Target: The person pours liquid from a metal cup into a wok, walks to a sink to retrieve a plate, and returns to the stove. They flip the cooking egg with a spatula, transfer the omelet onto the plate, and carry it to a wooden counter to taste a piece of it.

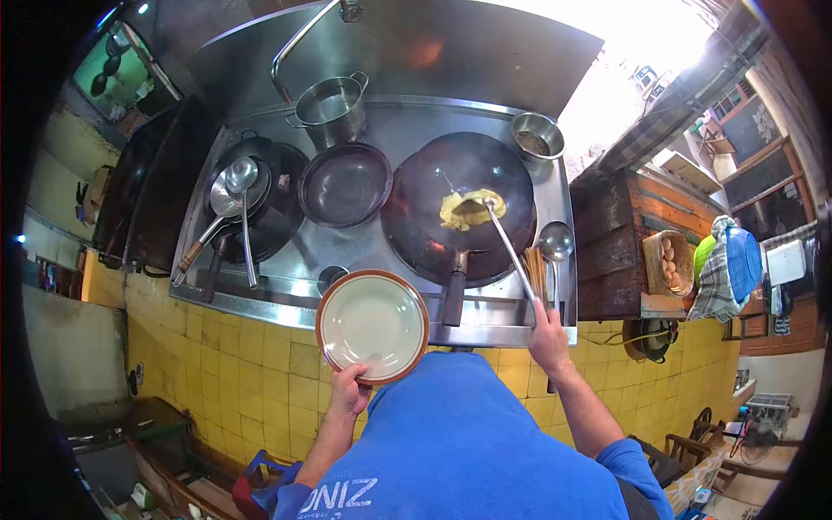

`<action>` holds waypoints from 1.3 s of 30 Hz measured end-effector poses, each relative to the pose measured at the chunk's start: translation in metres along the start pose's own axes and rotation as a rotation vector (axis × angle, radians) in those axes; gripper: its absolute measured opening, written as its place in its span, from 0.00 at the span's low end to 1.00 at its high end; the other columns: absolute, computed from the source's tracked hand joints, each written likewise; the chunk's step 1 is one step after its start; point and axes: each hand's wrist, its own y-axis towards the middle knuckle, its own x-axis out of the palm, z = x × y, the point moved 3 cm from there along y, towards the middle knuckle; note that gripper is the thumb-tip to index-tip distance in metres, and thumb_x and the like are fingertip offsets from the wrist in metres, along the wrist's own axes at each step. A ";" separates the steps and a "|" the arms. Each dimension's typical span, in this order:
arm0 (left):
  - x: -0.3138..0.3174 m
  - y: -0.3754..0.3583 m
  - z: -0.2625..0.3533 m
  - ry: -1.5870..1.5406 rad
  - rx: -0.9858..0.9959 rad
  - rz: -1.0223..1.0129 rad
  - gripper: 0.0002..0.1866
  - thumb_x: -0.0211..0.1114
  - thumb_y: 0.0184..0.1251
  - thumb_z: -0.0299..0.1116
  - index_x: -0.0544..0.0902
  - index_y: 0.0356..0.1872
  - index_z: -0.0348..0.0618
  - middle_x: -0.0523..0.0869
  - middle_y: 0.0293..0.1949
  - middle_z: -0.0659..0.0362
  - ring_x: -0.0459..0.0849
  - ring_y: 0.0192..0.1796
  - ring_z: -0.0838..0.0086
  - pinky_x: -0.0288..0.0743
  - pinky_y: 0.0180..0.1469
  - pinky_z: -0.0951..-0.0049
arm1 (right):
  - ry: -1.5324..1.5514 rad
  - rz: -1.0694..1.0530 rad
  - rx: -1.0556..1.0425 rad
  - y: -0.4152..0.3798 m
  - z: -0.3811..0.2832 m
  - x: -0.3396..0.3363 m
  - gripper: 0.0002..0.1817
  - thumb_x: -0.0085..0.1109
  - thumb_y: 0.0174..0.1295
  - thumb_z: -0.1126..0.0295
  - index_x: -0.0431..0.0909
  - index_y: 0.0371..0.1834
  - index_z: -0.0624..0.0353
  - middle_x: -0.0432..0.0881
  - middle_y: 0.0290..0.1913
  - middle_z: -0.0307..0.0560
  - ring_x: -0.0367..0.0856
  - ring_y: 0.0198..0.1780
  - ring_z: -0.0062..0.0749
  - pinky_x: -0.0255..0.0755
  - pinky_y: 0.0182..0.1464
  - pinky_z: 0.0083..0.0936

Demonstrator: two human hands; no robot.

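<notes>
A cream plate [373, 322] with a brown rim is held at its lower edge by my left hand [350, 388], in front of the stove. My right hand [549, 336] is wrapped round the handle of a long metal ladle [511, 250]. The ladle's bowl end touches yellow cooked egg [464, 211] in the large dark wok [425, 238]. The wok's handle points towards me. Beside the ladle's shaft lie a bamboo brush [536, 270] and another ladle [555, 240].
A black pan [346, 185] and a steel pot [331, 108] stand left of the wok. Further left, a strainer and ladle [242, 175] rest on another wok. A steel bowl [536, 137] sits back right. A basket of eggs [670, 263] is on the wooden counter.
</notes>
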 end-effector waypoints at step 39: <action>-0.022 -0.001 -0.003 -0.013 0.015 -0.030 0.28 0.55 0.53 0.20 0.68 0.60 0.35 0.79 0.50 0.51 0.82 0.49 0.61 0.78 0.53 0.61 | -0.143 -0.056 -0.064 0.036 -0.020 -0.063 0.27 0.50 0.55 0.79 0.71 0.61 0.53 0.71 0.36 0.53 0.78 0.33 0.48 0.76 0.35 0.40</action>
